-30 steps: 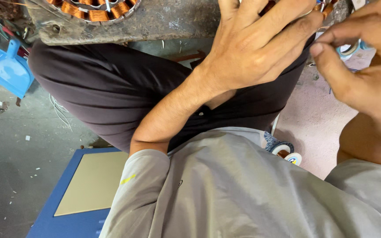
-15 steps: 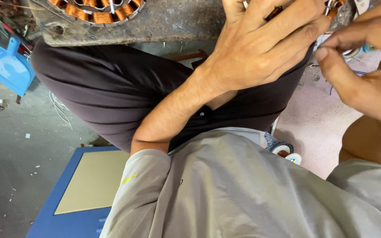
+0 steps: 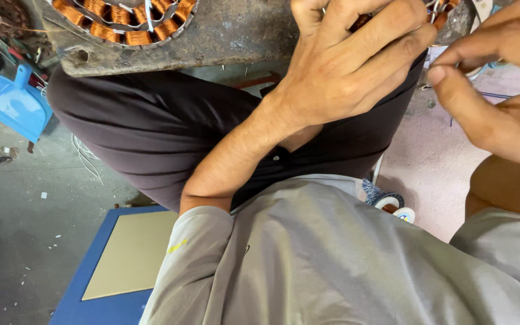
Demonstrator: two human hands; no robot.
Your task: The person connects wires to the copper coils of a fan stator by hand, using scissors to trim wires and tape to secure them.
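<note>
My left hand (image 3: 350, 66) reaches over my dark-trousered knee (image 3: 151, 126), its fingers curled down over a copper-wound stator (image 3: 439, 13). Only a sliver of that stator shows at the top edge. My right hand (image 3: 501, 96) is just to the right of it, thumb and forefinger drawn close in a pinch beside the windings. A thin blue wire (image 3: 493, 95) runs past the thumb. I cannot make out whether the pinch holds anything. A second stator (image 3: 124, 21) with orange copper coils lies on a worn wooden board (image 3: 236, 36) at the top left.
A blue dustpan (image 3: 16, 105) lies on the grey concrete floor at the left. Below my elbow lies a blue board with a tan sheet (image 3: 130, 256) on it. Tape rolls (image 3: 392, 204) sit by my right thigh on a pinkish surface (image 3: 434, 156).
Both hands stay at the stator. My right thumb has shifted slightly down and left, and my left fingers have settled a little further over the windings.
</note>
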